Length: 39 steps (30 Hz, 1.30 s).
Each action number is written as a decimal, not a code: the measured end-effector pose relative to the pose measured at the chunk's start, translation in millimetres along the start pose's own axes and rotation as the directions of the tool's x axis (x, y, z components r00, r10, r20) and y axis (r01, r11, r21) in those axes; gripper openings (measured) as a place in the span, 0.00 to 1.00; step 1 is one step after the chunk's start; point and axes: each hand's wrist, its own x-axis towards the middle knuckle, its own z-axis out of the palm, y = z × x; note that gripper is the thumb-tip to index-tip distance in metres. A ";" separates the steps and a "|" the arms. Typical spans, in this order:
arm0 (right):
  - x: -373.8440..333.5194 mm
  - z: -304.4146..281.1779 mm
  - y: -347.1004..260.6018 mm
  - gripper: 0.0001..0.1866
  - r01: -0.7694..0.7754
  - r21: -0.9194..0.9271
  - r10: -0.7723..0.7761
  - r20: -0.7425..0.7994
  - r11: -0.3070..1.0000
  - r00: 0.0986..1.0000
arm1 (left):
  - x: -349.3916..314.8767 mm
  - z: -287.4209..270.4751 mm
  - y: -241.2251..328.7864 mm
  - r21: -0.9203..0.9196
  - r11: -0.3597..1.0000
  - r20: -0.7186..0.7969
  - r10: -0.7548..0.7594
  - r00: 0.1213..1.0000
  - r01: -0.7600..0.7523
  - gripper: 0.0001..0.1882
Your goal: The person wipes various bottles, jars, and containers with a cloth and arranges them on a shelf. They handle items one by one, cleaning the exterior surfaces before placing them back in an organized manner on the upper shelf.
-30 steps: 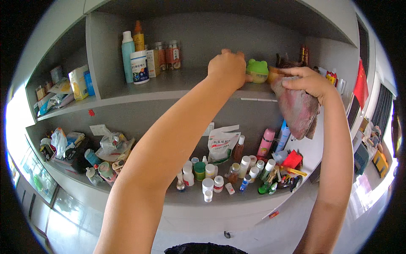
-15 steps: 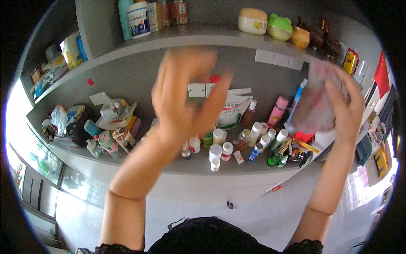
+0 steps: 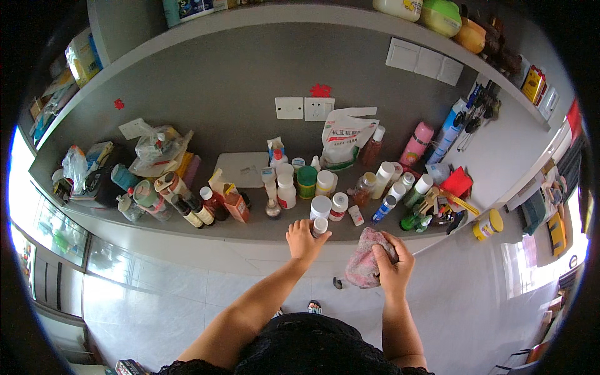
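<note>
At the counter's front edge, my left hand [image 3: 304, 242] closes its fingers and thumb round a small white bottle [image 3: 320, 225]. Right behind that bottle stands a larger white bottle [image 3: 320, 207], beside a white jar with a red label [image 3: 339, 205]. A crumpled pink-and-grey cloth [image 3: 364, 261] is pinched in my right hand [image 3: 396, 261], held in front of the counter to the right of my left hand. A small white box [image 3: 355, 215] lies on the counter behind the cloth.
Several bottles crowd the counter [image 3: 269, 230], with a pink flask [image 3: 417, 143] and a white pouch [image 3: 344, 140] at the back. Bags and jars stand left, near a paper carton [image 3: 235, 205]. A shelf [image 3: 262, 17] overhangs, and a yellow tub [image 3: 489, 224] is at the right.
Both hands have come down from shelf height to the counter's front edge. My left hand, empty before, now grips the small white bottle. The cloth has moved down and left with my right hand.
</note>
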 end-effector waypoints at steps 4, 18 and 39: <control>0.5 -6.0 4.7 0.16 0.012 -0.063 -0.009 0.034 0.998 0.999 | -8.2 -46.1 8.7 -0.443 0.853 0.295 -0.154 0.943 0.277 0.21; 37.7 47.6 -38.1 0.13 0.423 -0.341 -0.178 0.563 0.840 0.807 | -34.7 -138.7 5.9 -0.874 0.384 0.460 0.461 0.758 0.297 0.25; -15.3 48.8 16.7 0.15 0.133 -0.309 0.026 0.462 0.942 0.886 | 3.1 -68.9 -36.3 -0.317 0.947 0.112 -0.019 0.994 0.053 0.23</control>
